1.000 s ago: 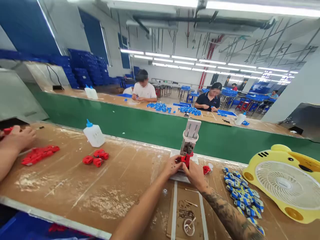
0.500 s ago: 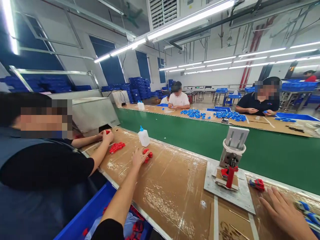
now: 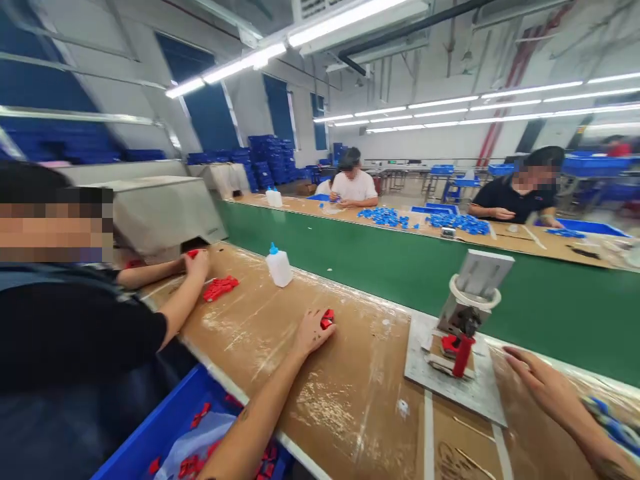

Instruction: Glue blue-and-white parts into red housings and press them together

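My left hand (image 3: 313, 331) is low over the brown tabletop, its fingers curled round a small red plastic piece (image 3: 327, 319). To the right, my right hand (image 3: 543, 383) reaches beside a metal clamp fixture (image 3: 467, 333), fingers stretched toward it. Whatever lies under that palm is hidden. The fixture stands on a pale metal plate (image 3: 425, 360), has an upright red handle (image 3: 463, 355), and a red piece (image 3: 450, 344) sits at its base. Blue and grey pieces (image 3: 613, 417) lie near my right forearm.
A white bottle with a blue cap (image 3: 279, 268) stands beyond my left hand. At left a co-worker handles red pieces beside a red pile (image 3: 220, 288). A blue bin (image 3: 165, 413) with red pieces is below the table edge. Across the green divider (image 3: 320, 240), others sit by blue pieces (image 3: 385, 217).
My left hand has moved right along the table with the red piece. My right hand has shifted left toward the fixture, and the red-and-grey piece beside it is out of sight.
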Motion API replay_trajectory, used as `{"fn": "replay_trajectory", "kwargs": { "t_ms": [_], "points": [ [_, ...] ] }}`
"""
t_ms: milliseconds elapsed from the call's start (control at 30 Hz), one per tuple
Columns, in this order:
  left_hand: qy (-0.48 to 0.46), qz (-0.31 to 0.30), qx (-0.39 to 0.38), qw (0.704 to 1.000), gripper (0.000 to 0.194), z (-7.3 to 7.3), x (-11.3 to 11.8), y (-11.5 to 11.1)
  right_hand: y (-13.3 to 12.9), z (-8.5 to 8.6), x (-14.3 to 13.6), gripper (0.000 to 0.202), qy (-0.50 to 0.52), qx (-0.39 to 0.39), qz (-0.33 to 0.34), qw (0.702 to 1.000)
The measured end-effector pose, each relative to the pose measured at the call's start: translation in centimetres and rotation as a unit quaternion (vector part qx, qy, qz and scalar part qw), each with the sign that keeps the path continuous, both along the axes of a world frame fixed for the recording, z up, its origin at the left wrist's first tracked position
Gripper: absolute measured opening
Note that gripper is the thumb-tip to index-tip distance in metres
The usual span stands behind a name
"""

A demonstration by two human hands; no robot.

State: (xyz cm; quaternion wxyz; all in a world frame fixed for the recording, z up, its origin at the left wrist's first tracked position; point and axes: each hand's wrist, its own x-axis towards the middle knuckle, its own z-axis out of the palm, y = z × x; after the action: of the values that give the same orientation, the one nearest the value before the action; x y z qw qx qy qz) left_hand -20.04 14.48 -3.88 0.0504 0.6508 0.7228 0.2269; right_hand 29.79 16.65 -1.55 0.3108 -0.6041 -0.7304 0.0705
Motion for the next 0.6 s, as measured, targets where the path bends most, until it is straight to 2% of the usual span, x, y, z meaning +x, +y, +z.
{"fn": "replay_trajectory", "kwargs": {
  "t_ms": [67,100,167,267,367,467,600],
  "points": [
    [-0.007,-0.026,0.019,0.999,0.043,-0.9,3.0,-1.4,-2.5,1.3,-0.5,0.051,0.068,-0.085,0.020,0.994],
    [-0.010,-0.038,0.027,0.999,0.045,-1.3,4.3,-2.0,-4.2,1.8,-0.9,0.053,0.102,-0.104,0.020,0.989],
    [-0.015,-0.061,0.041,0.997,0.045,-2.0,6.6,-2.7,-7.7,2.4,-1.9,0.053,0.162,-0.108,0.008,0.981],
    [-0.013,-0.072,0.060,0.995,0.042,-2.2,8.8,-2.9,-12.2,2.4,-2.9,0.050,0.213,-0.084,0.003,0.973],
    [0.004,-0.051,0.075,0.996,0.040,-2.0,9.5,-3.3,-14.9,1.6,-3.1,0.049,0.233,-0.073,0.018,0.970],
    [0.052,-0.027,0.113,0.992,0.039,-2.0,8.8,-5.2,-16.2,0.7,-3.0,0.044,0.257,-0.079,0.035,0.962],
    [0.111,-0.080,0.167,0.976,0.036,-2.9,7.6,-8.7,-16.9,0.0,-3.2,0.035,0.267,-0.083,0.071,0.957]
  ]
}}
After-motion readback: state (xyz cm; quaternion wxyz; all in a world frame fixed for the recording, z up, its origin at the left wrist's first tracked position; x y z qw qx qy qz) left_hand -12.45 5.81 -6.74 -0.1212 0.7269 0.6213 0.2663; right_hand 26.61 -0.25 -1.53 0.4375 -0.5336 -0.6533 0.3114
